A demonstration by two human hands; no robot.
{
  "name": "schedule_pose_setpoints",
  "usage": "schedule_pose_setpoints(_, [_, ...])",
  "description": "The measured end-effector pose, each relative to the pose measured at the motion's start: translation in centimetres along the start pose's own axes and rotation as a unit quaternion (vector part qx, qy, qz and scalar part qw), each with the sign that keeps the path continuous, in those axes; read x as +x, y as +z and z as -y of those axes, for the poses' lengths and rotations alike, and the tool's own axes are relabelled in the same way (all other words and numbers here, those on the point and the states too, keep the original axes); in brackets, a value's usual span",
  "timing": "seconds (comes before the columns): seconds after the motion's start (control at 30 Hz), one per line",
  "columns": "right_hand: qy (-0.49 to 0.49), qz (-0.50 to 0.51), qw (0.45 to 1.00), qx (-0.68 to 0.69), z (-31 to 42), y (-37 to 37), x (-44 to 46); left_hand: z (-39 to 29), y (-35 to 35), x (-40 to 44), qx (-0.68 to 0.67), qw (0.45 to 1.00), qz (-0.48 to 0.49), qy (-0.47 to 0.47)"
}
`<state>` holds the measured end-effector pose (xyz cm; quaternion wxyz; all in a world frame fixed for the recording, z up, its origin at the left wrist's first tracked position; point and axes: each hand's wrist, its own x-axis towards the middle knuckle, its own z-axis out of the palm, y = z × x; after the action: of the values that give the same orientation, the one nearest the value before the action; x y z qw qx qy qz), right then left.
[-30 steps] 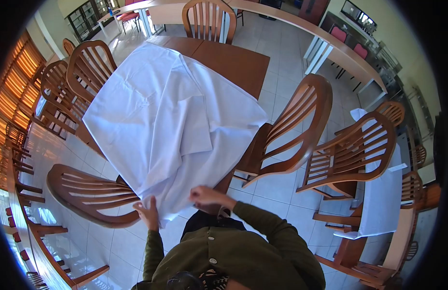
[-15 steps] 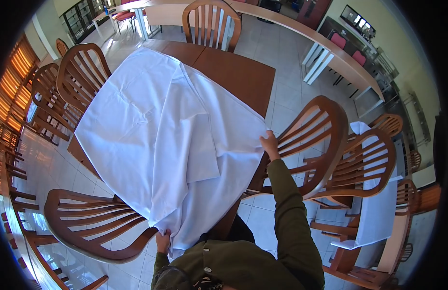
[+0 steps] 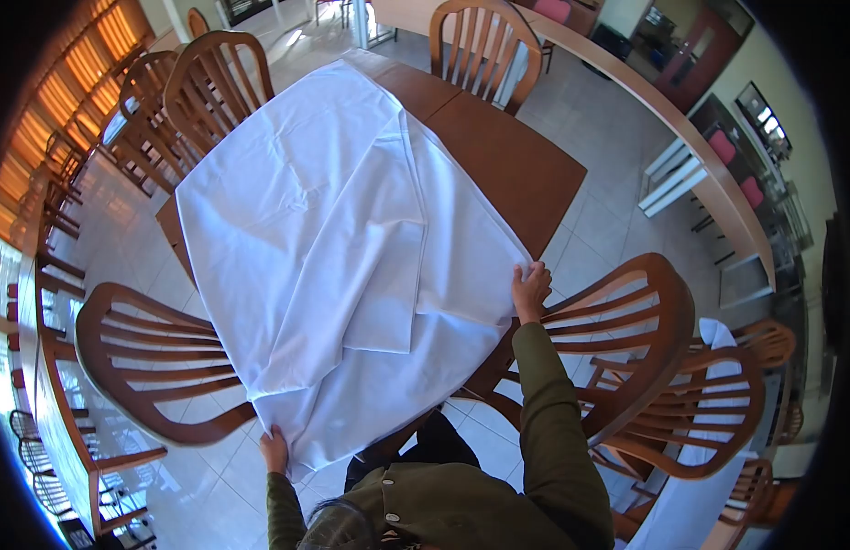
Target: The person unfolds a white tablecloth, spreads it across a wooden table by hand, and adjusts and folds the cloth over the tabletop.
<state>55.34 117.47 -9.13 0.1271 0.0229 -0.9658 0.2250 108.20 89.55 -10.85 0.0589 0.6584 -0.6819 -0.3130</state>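
A white tablecloth (image 3: 351, 247) lies crookedly over a brown wooden table (image 3: 498, 156), with several folds and a doubled-over layer near its middle. My left hand (image 3: 274, 449) grips the cloth's near left edge, which hangs off the table close to my body. At the right, my right hand (image 3: 532, 291) pinches the cloth's right corner beside the table edge. The far right part of the tabletop shows bare wood.
Wooden chairs stand around the table: a near left chair (image 3: 159, 367), a near right chair (image 3: 626, 339), a far chair (image 3: 487, 50) and a far left chair (image 3: 219, 92). A long curved desk (image 3: 663, 119) runs behind. Another cloth-covered table (image 3: 695, 495) is at lower right.
My view has turned, shifting the room across the frame. My left hand has moved outward from my body with the cloth, spreading its near edge. The right hand keeps its corner.
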Motion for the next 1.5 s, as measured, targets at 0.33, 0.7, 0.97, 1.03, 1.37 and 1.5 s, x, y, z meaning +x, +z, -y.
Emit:
schedule_pose_setpoints(0.33, [0.035, 0.029, 0.997, 0.064, -1.1, -0.9, 4.5, -1.0, -0.8, -2.2, 0.039, 0.992, -0.123, -0.002])
schedule_pose_setpoints(0.7, [0.071, -0.015, 0.981, 0.178, -8.2, 0.7, 11.7, 1.0, -0.1, -1.8, 0.023, 0.988, -0.156, 0.0])
schedule_pose_setpoints(0.97, [-0.1, 0.076, 0.987, 0.098, 4.6, 5.8, 10.5, 1.2, 1.2, -3.1, 0.02, 0.986, -0.159, -0.036])
schedule_pose_setpoints(1.03, [-0.066, 0.115, 0.988, 0.073, 6.1, 6.9, 10.7, 3.9, 1.8, -2.3, 0.006, 0.99, -0.129, -0.057])
schedule_pose_setpoints(1.37, [-0.026, 0.089, 0.995, 0.043, 7.1, 4.3, 11.6, 0.3, -0.9, -5.6, -0.017, 0.988, -0.152, -0.026])
schedule_pose_setpoints(1.5, [0.016, 0.128, 0.992, -0.007, 6.4, 4.6, 11.5, 2.2, 0.2, -6.3, 0.011, 0.991, -0.128, -0.034])
